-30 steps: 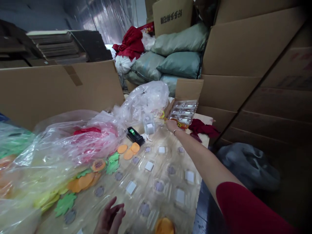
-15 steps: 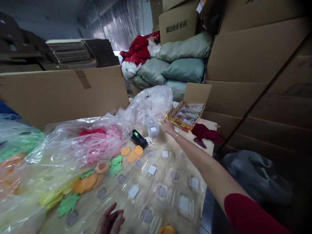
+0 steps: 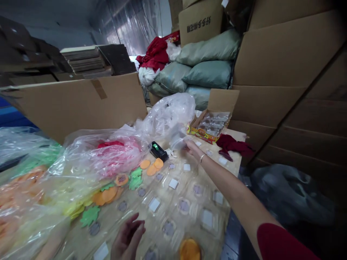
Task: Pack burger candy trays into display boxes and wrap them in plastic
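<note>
My right hand (image 3: 192, 147) is stretched far across the table, its fingers closed at the edge of a stack of clear plastic containers (image 3: 176, 140), which is blurred by motion. Close by lies a black tape dispenser (image 3: 158, 151) with green tape. Low in the picture, my left hand (image 3: 128, 236) hovers over the table with loosely curled fingers apart and nothing in them. Around it are rows of clear plastic trays with white squares (image 3: 154, 204) and grey-purple round pieces (image 3: 168, 228). Orange discs (image 3: 190, 249) sit to its right, and a green leaf-shaped piece (image 3: 90, 216) to its left.
Plastic bags of pink pieces (image 3: 116, 153) and yellow pieces (image 3: 76, 207) cover the table's left side. An open carton (image 3: 202, 134) of clear packs and a dark red cloth (image 3: 234, 145) lie at the far right. Stacked cartons (image 3: 267, 68) and sacks (image 3: 208, 74) stand behind.
My right hand has closed on the stack of clear containers, which now shifts and blurs. My left hand has moved slightly right and up. The view has turned a little left.
</note>
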Demonstrator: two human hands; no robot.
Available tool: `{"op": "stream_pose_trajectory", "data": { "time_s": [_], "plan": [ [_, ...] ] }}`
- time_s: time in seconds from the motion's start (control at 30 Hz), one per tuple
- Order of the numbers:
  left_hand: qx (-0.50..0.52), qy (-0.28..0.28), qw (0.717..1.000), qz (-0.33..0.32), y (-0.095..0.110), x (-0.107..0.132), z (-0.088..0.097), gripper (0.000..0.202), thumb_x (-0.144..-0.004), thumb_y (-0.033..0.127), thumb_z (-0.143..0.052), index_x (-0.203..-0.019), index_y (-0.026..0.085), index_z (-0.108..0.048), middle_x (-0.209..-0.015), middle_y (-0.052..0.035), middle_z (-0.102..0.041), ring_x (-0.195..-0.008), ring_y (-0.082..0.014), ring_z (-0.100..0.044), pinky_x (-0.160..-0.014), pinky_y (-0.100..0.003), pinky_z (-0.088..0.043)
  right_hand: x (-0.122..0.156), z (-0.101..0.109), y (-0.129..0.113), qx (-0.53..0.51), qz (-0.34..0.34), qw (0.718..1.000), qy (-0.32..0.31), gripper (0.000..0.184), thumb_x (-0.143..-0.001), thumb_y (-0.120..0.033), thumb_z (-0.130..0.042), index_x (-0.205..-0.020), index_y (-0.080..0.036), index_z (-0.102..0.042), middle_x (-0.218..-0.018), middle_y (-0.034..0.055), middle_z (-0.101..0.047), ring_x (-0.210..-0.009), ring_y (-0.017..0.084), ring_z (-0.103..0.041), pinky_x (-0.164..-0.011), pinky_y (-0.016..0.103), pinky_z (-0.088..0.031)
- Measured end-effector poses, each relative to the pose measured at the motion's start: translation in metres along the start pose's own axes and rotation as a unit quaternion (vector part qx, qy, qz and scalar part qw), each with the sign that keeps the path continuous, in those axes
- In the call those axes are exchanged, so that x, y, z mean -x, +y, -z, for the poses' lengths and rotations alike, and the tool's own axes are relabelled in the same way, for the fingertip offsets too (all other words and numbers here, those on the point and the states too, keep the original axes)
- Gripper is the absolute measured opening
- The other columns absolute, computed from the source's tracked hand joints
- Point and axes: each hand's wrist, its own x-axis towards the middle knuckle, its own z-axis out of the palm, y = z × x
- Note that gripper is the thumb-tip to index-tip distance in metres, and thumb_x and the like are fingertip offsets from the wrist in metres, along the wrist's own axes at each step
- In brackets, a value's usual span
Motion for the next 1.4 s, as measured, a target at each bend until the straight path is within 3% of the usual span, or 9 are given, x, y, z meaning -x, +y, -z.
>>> {"op": "stream_pose_trajectory", "data": {
  "time_s": [0.17,0.33,0.47,0.6,0.67,0.8,1.0,1.27,1.4],
  "plan": [
    [0.096,-0.111,0.989,0.033,0.021,0.011,-0.038,0.077,-0.056,0.063,-0.083,-0.118,0.022,-0.063,-0.106,-0.0114,-0.074,-0.102,-0.0294,-0.068,-0.084,-0.038,-0.054,0.098,-0.003,0.014,-0.074,-0.004,0.996,-0.048,0.01,-0.09,-0.026,-0.056,-0.091,-0.017,-0.06,-0.079,0.0012,-0.066,-0.07,0.013,-0.061,-0.061,0.024,-0.051],
    [0.225,-0.133,0.956,0.136,0.012,0.046,-0.036,0.077,-0.046,0.075,-0.078,-0.103,0.023,-0.073,-0.099,-0.0146,-0.075,-0.102,-0.0402,-0.067,-0.081,-0.05,-0.056,0.244,-0.036,0.047,-0.09,-0.009,0.954,-0.287,0.019,-0.079,-0.035,-0.066,-0.091,-0.021,-0.063,-0.08,0.0,-0.065,-0.072,0.017,-0.062,-0.067,0.03,-0.05],
    [0.23,-0.09,0.951,0.188,-0.008,0.09,-0.009,0.07,-0.048,0.071,-0.077,-0.094,0.018,-0.075,-0.081,-0.0163,-0.074,-0.097,-0.0434,-0.068,-0.078,-0.053,-0.056,0.319,-0.047,0.055,0.064,0.169,0.964,-0.194,0.048,-0.08,-0.031,-0.07,-0.125,-0.028,-0.052,-0.119,0.0068,-0.059,-0.108,0.025,-0.055,-0.09,0.04,-0.046],
    [0.281,-0.063,0.936,0.201,-0.014,0.122,0.004,0.062,-0.053,0.064,-0.078,-0.09,0.015,-0.074,-0.084,-0.0162,-0.074,-0.093,-0.0407,-0.069,-0.077,-0.05,-0.056,0.342,-0.046,0.045,0.154,0.319,0.909,-0.221,0.011,-0.089,-0.036,-0.061,-0.094,-0.026,-0.059,-0.09,0.0037,-0.06,-0.089,0.023,-0.054,-0.084,0.042,-0.041],
    [0.319,-0.058,0.926,0.192,-0.013,0.13,0.005,0.06,-0.053,0.061,-0.079,-0.089,0.014,-0.073,-0.088,-0.0162,-0.074,-0.092,-0.0383,-0.069,-0.078,-0.046,-0.056,0.345,-0.048,0.039,0.181,0.338,0.884,-0.268,0.019,-0.087,-0.043,-0.065,-0.083,-0.026,-0.058,-0.08,0.0015,-0.058,-0.079,0.022,-0.051,-0.08,0.042,-0.039],
    [0.368,-0.038,0.919,0.133,-0.014,0.147,0.006,0.056,-0.058,0.054,-0.08,-0.095,0.013,-0.072,-0.093,-0.0135,-0.074,-0.086,-0.0315,-0.069,-0.078,-0.04,-0.053,0.361,-0.054,0.034,0.232,0.343,0.865,-0.283,0.029,-0.074,-0.051,-0.078,-0.079,-0.028,-0.061,-0.083,0.0037,-0.061,-0.085,0.027,-0.049,-0.078,0.044,-0.036],
    [0.435,-0.035,0.899,0.042,-0.034,0.169,0.014,0.054,-0.058,0.041,-0.084,-0.103,0.013,-0.069,-0.083,-0.0077,-0.073,-0.068,-0.0207,-0.065,-0.07,-0.031,-0.049,0.386,-0.064,0.042,0.237,0.336,0.835,-0.367,0.027,-0.089,-0.046,-0.061,-0.071,-0.028,-0.051,-0.075,0.0045,-0.057,-0.076,0.027,-0.049,-0.07,0.042,-0.036],
    [0.531,-0.097,0.835,0.112,-0.059,0.193,0.039,0.049,-0.064,0.051,-0.079,-0.089,0.01,-0.072,-0.084,-0.0093,-0.073,-0.073,-0.0201,-0.066,-0.08,-0.031,-0.049,0.402,-0.084,0.036,0.239,0.322,0.786,-0.469,0.026,-0.092,-0.043,-0.058,-0.074,-0.027,-0.049,-0.08,0.0043,-0.057,-0.079,0.025,-0.051,-0.076,0.044,-0.038],
    [0.504,-0.088,0.847,0.144,-0.064,0.204,0.052,0.054,-0.066,0.054,-0.079,-0.097,0.01,-0.072,-0.086,-0.0101,-0.075,-0.083,-0.0252,-0.07,-0.087,-0.036,-0.05,0.411,-0.094,0.027,0.203,0.294,0.796,-0.488,0.03,-0.095,-0.038,-0.052,-0.07,-0.025,-0.044,-0.077,0.0028,-0.054,-0.079,0.024,-0.051,-0.074,0.04,-0.038]
  ]
}}
